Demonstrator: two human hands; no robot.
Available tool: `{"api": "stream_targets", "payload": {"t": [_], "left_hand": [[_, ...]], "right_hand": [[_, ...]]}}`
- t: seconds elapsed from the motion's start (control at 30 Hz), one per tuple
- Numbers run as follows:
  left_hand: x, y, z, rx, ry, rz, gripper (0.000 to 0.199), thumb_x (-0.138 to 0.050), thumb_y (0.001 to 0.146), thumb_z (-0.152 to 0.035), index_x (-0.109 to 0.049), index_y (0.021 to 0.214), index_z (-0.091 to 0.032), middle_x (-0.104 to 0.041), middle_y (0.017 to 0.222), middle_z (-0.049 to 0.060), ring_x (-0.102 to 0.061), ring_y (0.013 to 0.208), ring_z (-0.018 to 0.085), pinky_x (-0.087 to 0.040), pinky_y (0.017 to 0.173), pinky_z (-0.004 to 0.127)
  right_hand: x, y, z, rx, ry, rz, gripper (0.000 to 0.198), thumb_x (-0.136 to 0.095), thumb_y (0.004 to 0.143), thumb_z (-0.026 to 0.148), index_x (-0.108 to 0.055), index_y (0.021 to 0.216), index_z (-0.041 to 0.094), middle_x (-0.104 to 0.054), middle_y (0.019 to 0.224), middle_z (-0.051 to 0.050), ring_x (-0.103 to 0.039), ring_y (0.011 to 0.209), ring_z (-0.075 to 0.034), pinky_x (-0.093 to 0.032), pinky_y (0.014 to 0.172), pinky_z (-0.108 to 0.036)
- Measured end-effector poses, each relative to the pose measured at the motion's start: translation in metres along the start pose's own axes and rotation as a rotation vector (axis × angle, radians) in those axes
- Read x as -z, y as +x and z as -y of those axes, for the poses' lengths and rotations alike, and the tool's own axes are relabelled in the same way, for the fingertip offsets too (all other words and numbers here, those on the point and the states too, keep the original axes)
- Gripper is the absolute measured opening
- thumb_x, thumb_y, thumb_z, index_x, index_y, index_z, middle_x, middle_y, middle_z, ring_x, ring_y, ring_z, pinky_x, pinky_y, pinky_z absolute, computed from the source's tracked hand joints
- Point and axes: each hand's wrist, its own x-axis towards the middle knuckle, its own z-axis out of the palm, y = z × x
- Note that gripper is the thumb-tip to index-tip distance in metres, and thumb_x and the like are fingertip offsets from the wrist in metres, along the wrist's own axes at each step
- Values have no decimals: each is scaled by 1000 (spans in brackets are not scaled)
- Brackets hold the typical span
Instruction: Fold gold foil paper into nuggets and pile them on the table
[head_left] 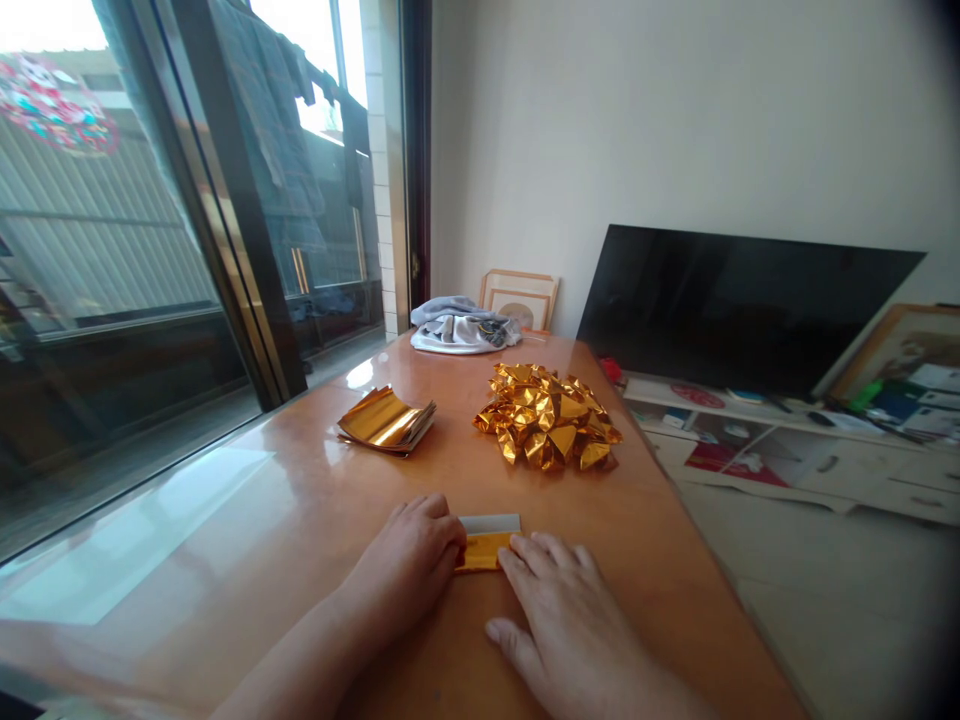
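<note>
A sheet of gold foil paper [484, 552], partly folded with a pale strip of its back showing, lies on the table in front of me. My left hand [412, 550] has its fingers curled around the left end of the sheet. At the right end, my right hand [559, 600] lies palm down with fingers stretched out and thumb apart, its fingertips touching the foil. Beyond my left hand is a stack of flat gold foil sheets [386, 418]. A heap of folded gold foil pieces [551, 415] sits farther off to the right.
The wooden table [300, 540] runs away from me, its right edge dropping to the floor. Bundled grey cloth [465, 328] lies at the far end near picture frames [520, 295]. Glass sliding doors [300, 200] stand left; a television [750, 305] and low cabinet [847, 470] stand right.
</note>
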Motion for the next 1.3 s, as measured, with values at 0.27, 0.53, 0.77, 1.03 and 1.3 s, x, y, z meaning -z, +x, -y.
{"api": "stream_targets", "payload": {"t": [0.27, 0.53, 0.77, 1.03, 1.3], "left_hand": [[-4, 1, 4, -6, 13, -18, 21, -50, 92, -18, -70, 90, -23, -63, 95, 5, -59, 93, 21, -43, 83, 34], [-3, 1, -4, -125, -8, 29, 26, -45, 97, -19, -69, 88, -23, -63, 97, 5, -57, 94, 21, -44, 84, 32], [-8, 3, -1, -173, -6, 47, 26, -47, 94, -14, -71, 92, -23, -64, 95, 6, -58, 90, 20, -45, 82, 31], [-5, 2, -2, -164, -3, 54, 27, -46, 93, -15, -72, 94, -24, -65, 96, 6, -60, 91, 20, -44, 83, 32], [-4, 1, -4, -137, 39, 30, 23, -50, 88, -15, -71, 91, -25, -66, 94, 4, -61, 87, 20, -40, 83, 35]], "right_hand": [[5, 1, 0, -20, 6, 25, 62, -55, 93, 53, -52, 147, 24, -48, 153, -8, -40, 139, -35, -25, 117, -56], [9, 0, 1, -9, 18, 18, 59, -58, 92, 51, -55, 145, 24, -52, 150, -8, -44, 135, -35, -27, 116, -54], [7, 0, -1, -11, 15, 30, 60, -56, 93, 52, -54, 145, 24, -50, 152, -8, -39, 140, -35, -23, 118, -55], [8, -1, 0, -11, 14, 58, 63, -54, 94, 54, -49, 149, 24, -45, 156, -7, -35, 144, -34, -20, 120, -54], [14, -1, -1, -22, -14, 96, 64, -52, 94, 56, -47, 150, 26, -45, 156, -6, -36, 144, -34, -21, 120, -53]]}}
